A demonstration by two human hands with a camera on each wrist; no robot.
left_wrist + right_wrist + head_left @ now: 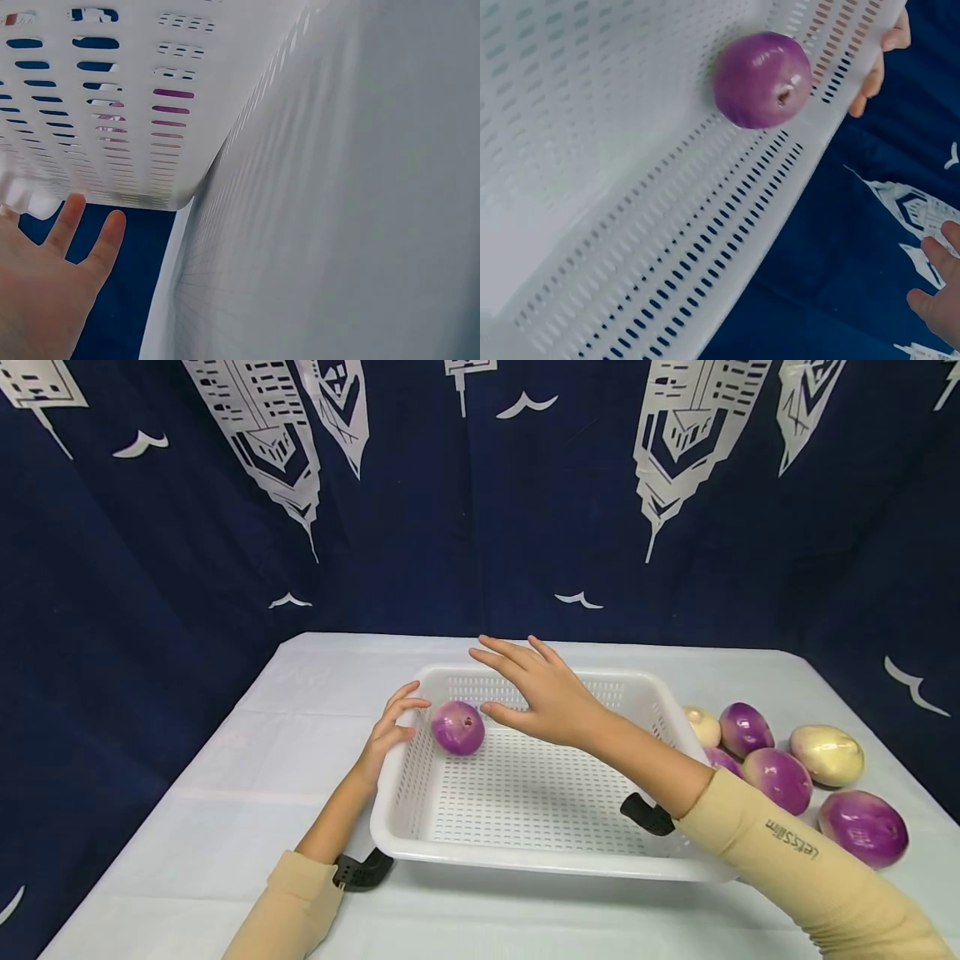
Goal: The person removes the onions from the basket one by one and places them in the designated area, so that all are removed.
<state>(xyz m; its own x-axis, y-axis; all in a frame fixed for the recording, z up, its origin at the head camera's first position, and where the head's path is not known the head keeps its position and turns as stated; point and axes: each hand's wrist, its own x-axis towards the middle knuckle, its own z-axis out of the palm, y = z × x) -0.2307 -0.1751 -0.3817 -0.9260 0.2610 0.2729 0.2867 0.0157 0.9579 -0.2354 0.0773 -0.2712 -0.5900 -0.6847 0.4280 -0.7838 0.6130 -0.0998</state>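
Note:
A shiny purple onion (457, 727) lies in the far left corner of a white perforated plastic basket (540, 856). My left hand (386, 739) is at the basket's left rim, fingertips right at the edge, fingers loosely extended. The left wrist view shows that hand (49, 277) with fingers spread beside the slotted wall. Above the basket, just right of the onion, hovers my right hand (543, 693), fingers spread and holding nothing. In the right wrist view the onion (761, 80) rests against the slotted walls, and the right hand (941, 296) shows at the edge.
Right of the basket, several purple onions (862, 828) and two pale yellow onions (827, 755) lie on the white-covered table (300, 710). My right forearm passes over the basket's right rim. A dark blue cloth (480, 543) with white building prints hangs behind the table.

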